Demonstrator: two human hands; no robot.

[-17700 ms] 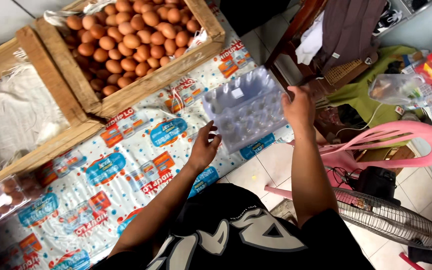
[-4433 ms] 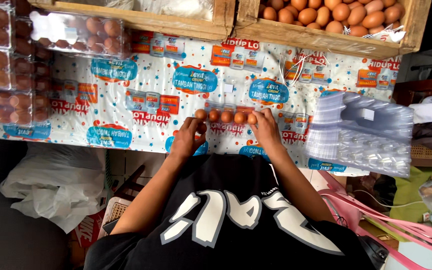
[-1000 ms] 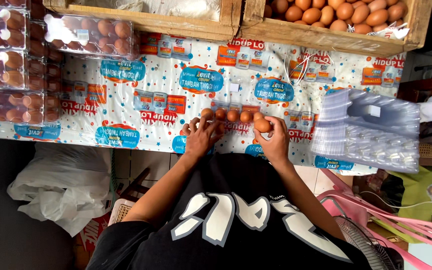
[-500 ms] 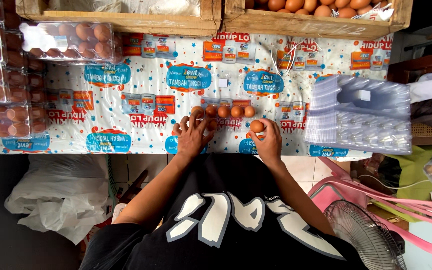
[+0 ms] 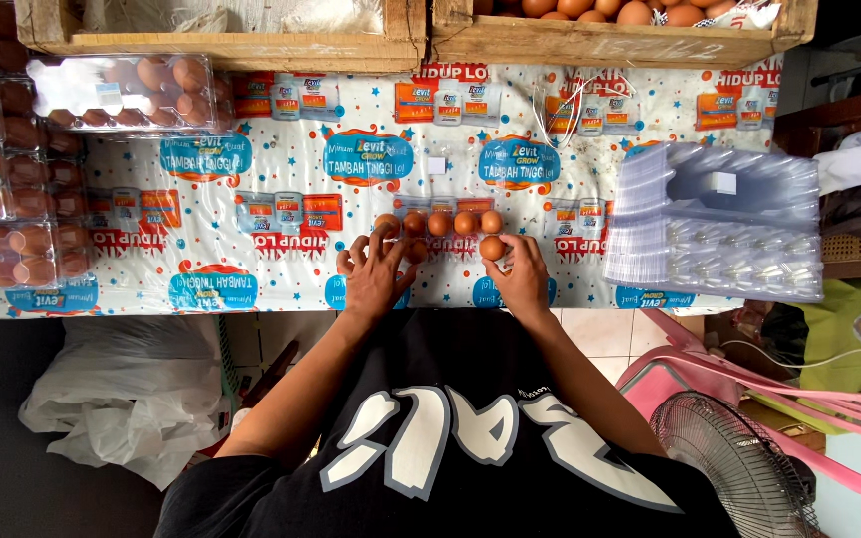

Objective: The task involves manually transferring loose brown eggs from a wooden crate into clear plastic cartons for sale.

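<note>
Person: black shirt with pale lettering, seen from above, both forearms stretched forward to the table edge.
Floor, near: white plastic bag (image 5: 112,399) at the left below the table; fan (image 5: 739,468) and pink plastic chair (image 5: 749,374) at the right.
Left hand (image 5: 376,274): lies flat at the near edge of the table, fingers spread apart, closed on nothing; fingertips touch the left end of the egg row.
Right hand (image 5: 522,274): fingertips pinched together on a single brown egg (image 5: 492,248), held just on the near side of the row's right end.
Clear tray (image 5: 440,227): small transparent egg tray on the table between the two hands, hard to make out against the cloth.
Egg row (image 5: 438,222): brown eggs side by side in the tray, just beyond the fingertips of both hands.
Table cover (image 5: 281,214): white printed plastic sheet with orange, blue and red patches.
Empty tray stack (image 5: 715,224): clear egg trays piled at the right, well apart from the right hand.
Filled packs (image 5: 12,169): closed clear packs of brown eggs at the left.
Wooden crates (image 5: 610,35): along the far edge; the right one holds loose brown eggs.
</note>
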